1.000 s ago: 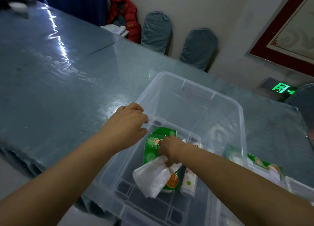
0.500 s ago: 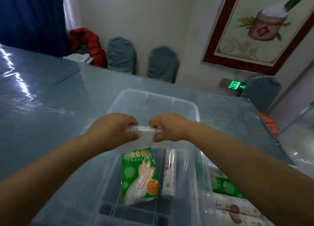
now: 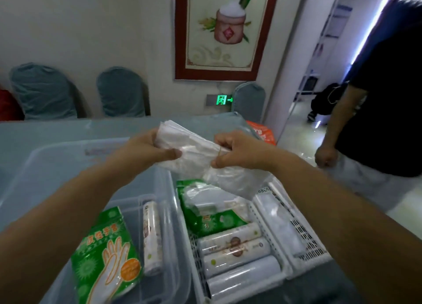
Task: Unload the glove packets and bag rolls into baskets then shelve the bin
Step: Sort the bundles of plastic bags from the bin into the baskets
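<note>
Both hands hold a bundle of clear plastic bags [image 3: 190, 149] in the air above the bin's right rim. My left hand [image 3: 146, 150] grips its left end and my right hand [image 3: 233, 151] pinches its right end. Below, the clear plastic bin [image 3: 57, 166] holds a green glove packet [image 3: 107, 255] and one bag roll [image 3: 151, 236]. To its right a white slatted basket [image 3: 308, 237] holds another green glove packet [image 3: 210, 214] and several bag rolls [image 3: 235, 249].
The bin and basket stand on a grey-blue covered table [image 3: 45, 130]. A person in a dark shirt [image 3: 383, 111] stands close at the right. Covered chairs [image 3: 121, 93] line the far wall. An orange bag [image 3: 262, 132] lies beyond the table's far corner.
My right hand lifted the plastic bundle out of the bin, and my left hand left the rim and joined it. Both hands raised it rightward; my view swung right, revealing the basket.
</note>
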Motion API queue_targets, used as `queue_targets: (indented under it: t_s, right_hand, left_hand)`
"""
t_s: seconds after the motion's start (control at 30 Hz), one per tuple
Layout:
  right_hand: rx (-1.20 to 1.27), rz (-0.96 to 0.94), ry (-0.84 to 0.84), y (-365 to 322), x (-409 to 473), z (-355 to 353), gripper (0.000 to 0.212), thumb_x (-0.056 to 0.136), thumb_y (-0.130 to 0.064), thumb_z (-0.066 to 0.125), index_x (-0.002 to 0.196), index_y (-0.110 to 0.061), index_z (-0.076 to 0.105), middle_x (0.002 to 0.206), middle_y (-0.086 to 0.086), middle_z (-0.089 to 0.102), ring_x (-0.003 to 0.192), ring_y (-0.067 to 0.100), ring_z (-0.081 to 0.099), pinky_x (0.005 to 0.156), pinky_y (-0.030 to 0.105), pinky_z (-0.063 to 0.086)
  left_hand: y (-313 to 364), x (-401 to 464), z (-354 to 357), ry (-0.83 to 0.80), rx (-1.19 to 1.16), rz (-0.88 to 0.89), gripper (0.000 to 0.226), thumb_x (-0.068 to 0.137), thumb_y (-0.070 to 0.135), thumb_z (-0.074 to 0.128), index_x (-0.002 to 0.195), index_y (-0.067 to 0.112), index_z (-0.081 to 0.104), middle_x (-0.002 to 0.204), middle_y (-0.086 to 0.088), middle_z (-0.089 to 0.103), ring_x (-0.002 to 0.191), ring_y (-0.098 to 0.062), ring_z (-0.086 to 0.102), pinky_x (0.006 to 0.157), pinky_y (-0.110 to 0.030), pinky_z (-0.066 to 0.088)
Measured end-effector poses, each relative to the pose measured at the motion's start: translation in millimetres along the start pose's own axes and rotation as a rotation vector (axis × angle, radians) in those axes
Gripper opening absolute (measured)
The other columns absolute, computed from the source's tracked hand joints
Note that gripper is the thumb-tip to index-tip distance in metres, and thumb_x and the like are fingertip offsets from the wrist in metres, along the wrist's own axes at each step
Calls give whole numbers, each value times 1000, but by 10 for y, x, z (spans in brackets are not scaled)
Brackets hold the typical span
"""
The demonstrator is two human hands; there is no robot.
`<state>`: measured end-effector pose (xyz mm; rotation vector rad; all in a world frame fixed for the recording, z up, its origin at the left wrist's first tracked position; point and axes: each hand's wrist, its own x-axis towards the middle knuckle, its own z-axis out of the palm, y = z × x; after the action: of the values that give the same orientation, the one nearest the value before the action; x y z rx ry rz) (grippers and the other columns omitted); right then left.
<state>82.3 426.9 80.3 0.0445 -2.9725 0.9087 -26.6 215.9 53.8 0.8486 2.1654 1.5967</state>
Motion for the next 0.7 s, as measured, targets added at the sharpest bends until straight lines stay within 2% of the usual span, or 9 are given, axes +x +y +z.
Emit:
queue_targets:
  t_s: [0.07,0.13,0.2,0.3,0.37,0.43,0.53,0.63,0.7]
  right_hand:
    - [35,60,20,326,-205,-118,23,74,-20,77,71,-13,55,64,0,47,58,2,41,56,22,32]
    - [94,121,54,663,-389,-219,25,72,-21,78,81,-7,60,74,14,58,67,10,49,63,29,38]
    - [139,176,102,997,-553,-304,24,71,-23,79,84,-9,63,78,13,62,68,10,51,65,30,40]
    - [285,228,116,1493,-765,-407,27,73,-14,78,90,-1,62,79,10,60,71,14,52,66,32,42]
    - [382,261,84,1815,-885,-473,29,74,-13,77,99,-7,63,93,10,68,83,19,62,77,35,49]
    - [408,290,54,2108,-976,-529,33,75,-22,76,105,-17,63,103,7,69,94,20,66,84,35,51]
    - [353,356,29,2514,-1079,-580,26,74,-34,74,94,-21,65,86,-4,68,78,9,64,73,28,52]
    - [361,413,16,2921,-1171,-588,15,75,-28,74,81,-16,66,70,-10,62,64,2,57,61,20,47]
    - [386,449,10,3186,-1229,-583,12,75,-22,75,79,-14,66,70,-8,62,63,5,58,61,22,48]
  left_hand:
    - [54,139,371,-25,-35,11,21,72,8,76,85,21,65,69,7,73,61,1,66,55,-9,50]
    - [96,287,743,-41,-69,13,20,74,6,73,90,17,67,79,1,72,67,-7,67,63,-15,53]
    - [161,429,1103,-51,-103,2,21,77,3,70,96,10,66,86,-7,70,72,-13,65,72,-23,52]
    - [241,670,1601,-81,-125,11,17,78,-5,66,87,9,65,75,-3,67,56,1,63,58,-11,50]
    - [269,826,1922,-110,-121,-4,17,78,-9,64,86,7,65,73,-4,65,53,1,61,56,-11,49]
    - [264,981,2230,-114,-111,-43,17,77,-9,65,81,8,65,72,-7,64,57,-8,60,61,-20,51]
    - [198,1194,2676,-103,-95,-113,17,74,-5,70,73,11,62,71,-11,63,61,-19,60,66,-29,50]
    - [36,1407,3093,-96,-17,-125,18,71,3,75,67,15,62,61,1,63,54,-10,59,55,-19,49]
    - [-118,1524,3351,-81,85,-125,17,71,11,77,80,13,62,66,4,61,59,-9,59,57,-21,48]
